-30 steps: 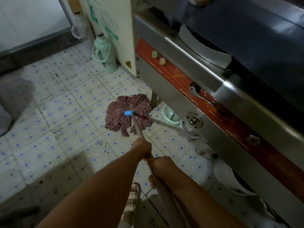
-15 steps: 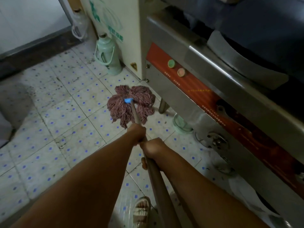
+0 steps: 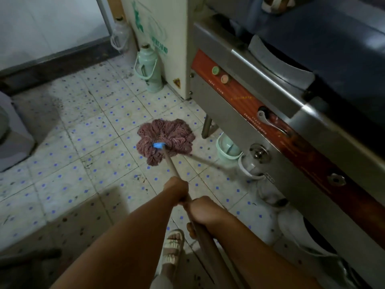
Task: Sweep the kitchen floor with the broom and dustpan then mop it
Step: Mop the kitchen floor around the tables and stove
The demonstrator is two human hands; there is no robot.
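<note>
Risk right of centre: mop head (image 3: pixel 165 140), steered by left hand (image 3: pixel 176 189) and right hand (image 3: pixel 203 210) both gripping mop handle (image 3: pixel 169 164), could knock green basin (image 3: pixel 228 148).

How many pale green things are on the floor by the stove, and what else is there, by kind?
Pale green thermos flask: 1
Pale green basin under the stove: 1
White bucket: 1
Clear plastic bottle: 1
Mop, gripped by left hand and right hand: 1
Total: 5
</note>
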